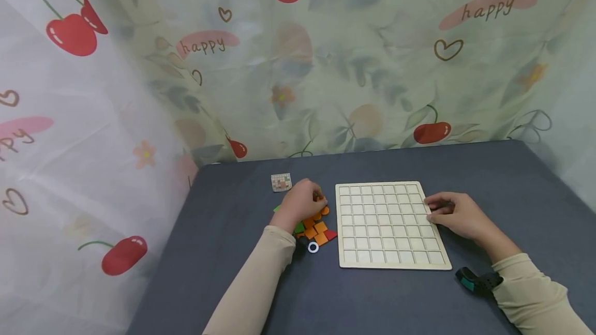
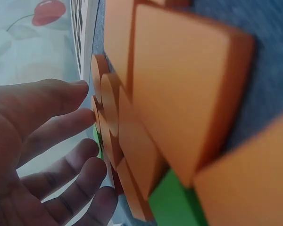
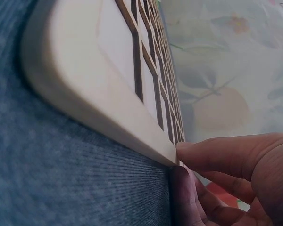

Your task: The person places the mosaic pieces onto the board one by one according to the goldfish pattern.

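Observation:
My left hand (image 1: 302, 201) is over a small heap of flat coloured tiles, its fingers bent toward them. In the left wrist view, the thumb and fingertips stand beside orange round tiles (image 2: 111, 101), with nothing showing between thumb and index finger. Orange square tiles (image 1: 321, 227), a green tile (image 1: 299, 228) and a red tile (image 1: 330, 234) lie around that hand. To the right, a pale wooden grid board (image 1: 386, 225) lies flat on the cloth. My right hand (image 1: 458, 214) pinches its right edge, thumb at the top face and index finger by the side.
A small printed card (image 1: 281, 182) lies behind the heap. A small white ring (image 1: 313, 247) shows in front of the tiles, by the left wrist. The dark cloth-covered table (image 1: 372, 299) meets a patterned curtain (image 1: 335, 76) at the back and left.

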Demonstrator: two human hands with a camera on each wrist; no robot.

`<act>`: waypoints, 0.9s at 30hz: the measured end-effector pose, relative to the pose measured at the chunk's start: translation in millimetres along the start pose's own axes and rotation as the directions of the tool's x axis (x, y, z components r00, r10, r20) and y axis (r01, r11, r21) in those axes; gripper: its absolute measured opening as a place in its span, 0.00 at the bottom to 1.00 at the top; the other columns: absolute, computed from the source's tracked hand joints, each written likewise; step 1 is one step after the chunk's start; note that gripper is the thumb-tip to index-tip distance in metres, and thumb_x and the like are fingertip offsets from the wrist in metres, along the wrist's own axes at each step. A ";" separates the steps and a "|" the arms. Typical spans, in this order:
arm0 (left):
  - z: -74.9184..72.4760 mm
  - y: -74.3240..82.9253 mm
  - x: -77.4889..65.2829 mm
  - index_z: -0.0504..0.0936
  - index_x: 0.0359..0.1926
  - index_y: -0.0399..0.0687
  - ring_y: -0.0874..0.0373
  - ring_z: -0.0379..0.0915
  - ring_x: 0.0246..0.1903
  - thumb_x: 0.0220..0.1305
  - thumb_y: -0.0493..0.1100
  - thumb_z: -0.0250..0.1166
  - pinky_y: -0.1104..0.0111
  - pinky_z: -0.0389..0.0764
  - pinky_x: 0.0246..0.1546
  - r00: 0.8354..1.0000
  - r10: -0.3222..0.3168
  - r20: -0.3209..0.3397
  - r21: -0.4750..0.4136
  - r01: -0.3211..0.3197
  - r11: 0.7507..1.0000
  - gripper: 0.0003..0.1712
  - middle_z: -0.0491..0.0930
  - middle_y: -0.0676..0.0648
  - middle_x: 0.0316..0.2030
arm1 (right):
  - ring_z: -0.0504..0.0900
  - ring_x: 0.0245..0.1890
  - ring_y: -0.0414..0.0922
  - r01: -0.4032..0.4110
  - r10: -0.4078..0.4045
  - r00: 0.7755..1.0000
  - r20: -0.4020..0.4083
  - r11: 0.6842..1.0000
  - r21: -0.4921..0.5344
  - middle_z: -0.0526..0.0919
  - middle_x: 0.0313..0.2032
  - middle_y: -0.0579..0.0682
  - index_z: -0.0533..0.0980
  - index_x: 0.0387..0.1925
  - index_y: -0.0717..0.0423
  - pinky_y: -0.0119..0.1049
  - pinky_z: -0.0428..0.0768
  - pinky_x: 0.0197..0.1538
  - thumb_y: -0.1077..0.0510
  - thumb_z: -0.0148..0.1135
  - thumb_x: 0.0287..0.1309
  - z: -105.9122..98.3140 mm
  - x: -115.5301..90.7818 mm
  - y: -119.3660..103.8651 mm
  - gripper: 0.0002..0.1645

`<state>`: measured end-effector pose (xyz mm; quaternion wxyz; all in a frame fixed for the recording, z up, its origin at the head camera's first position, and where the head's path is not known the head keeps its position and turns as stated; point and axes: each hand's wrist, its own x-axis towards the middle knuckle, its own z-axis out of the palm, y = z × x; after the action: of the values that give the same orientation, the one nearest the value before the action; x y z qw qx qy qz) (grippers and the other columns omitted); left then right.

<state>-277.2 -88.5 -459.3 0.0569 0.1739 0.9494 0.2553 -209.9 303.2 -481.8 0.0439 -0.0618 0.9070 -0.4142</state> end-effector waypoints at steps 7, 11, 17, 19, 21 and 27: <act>4.8 6.6 4.4 0.92 0.40 0.49 0.58 0.79 0.35 0.71 0.47 0.72 0.62 0.84 0.41 1.000 -0.008 -0.003 0.031 0.008 0.999 0.07 0.88 0.51 0.39 | 0.83 0.45 0.44 -0.008 0.008 1.000 0.003 1.000 0.000 0.83 0.54 0.64 0.79 0.63 0.66 0.32 0.81 0.41 0.58 0.72 0.67 0.7 0.2 1.4 0.27; 5.9 10.9 6.4 0.91 0.42 0.49 0.58 0.80 0.36 0.70 0.47 0.72 0.61 0.84 0.42 1.000 -0.017 -0.011 0.054 0.018 0.998 0.07 0.89 0.49 0.42 | 0.83 0.45 0.44 -0.011 0.011 1.000 0.009 1.000 0.002 0.83 0.54 0.64 0.79 0.63 0.66 0.32 0.81 0.41 0.58 0.71 0.67 -0.6 -0.7 -1.0 0.27; 5.8 13.6 7.8 0.89 0.49 0.46 0.53 0.83 0.41 0.70 0.44 0.72 0.58 0.86 0.45 1.000 -0.016 -0.012 0.052 0.016 0.998 0.10 0.88 0.46 0.46 | 0.83 0.45 0.46 -0.010 0.010 1.000 0.007 1.000 0.002 0.83 0.53 0.64 0.79 0.63 0.67 0.33 0.82 0.40 0.59 0.72 0.67 -0.3 -1.0 -2.8 0.27; 6.6 12.9 8.8 0.89 0.53 0.45 0.52 0.83 0.44 0.70 0.43 0.71 0.56 0.86 0.48 1.000 -0.013 -0.008 0.056 0.014 0.998 0.13 0.88 0.45 0.49 | 0.83 0.45 0.46 -0.008 0.008 1.000 0.004 1.000 0.000 0.83 0.53 0.64 0.79 0.62 0.67 0.32 0.82 0.40 0.59 0.72 0.66 -0.2 -0.7 -2.9 0.26; 7.6 11.7 9.7 0.89 0.54 0.45 0.51 0.83 0.45 0.71 0.42 0.70 0.56 0.86 0.50 1.000 -0.004 -0.002 0.058 0.004 0.998 0.14 0.88 0.45 0.51 | 0.83 0.45 0.46 -0.006 0.006 1.000 0.001 1.000 -0.002 0.84 0.53 0.64 0.80 0.62 0.67 0.32 0.81 0.40 0.59 0.72 0.66 -0.1 -0.4 -2.8 0.26; 9.6 9.4 9.7 0.90 0.51 0.46 0.52 0.81 0.47 0.72 0.42 0.68 0.57 0.85 0.51 1.000 0.007 0.023 0.040 -0.008 0.999 0.11 0.86 0.46 0.52 | 0.83 0.44 0.46 -0.007 0.007 1.000 -0.005 1.000 -0.001 0.84 0.52 0.64 0.80 0.62 0.67 0.32 0.81 0.40 0.60 0.72 0.65 -0.2 -0.4 -1.6 0.26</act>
<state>-281.5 -73.0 -463.0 0.0635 0.1816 0.9529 0.2345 -209.4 302.4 -480.5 0.0433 -0.0575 0.9076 -0.4136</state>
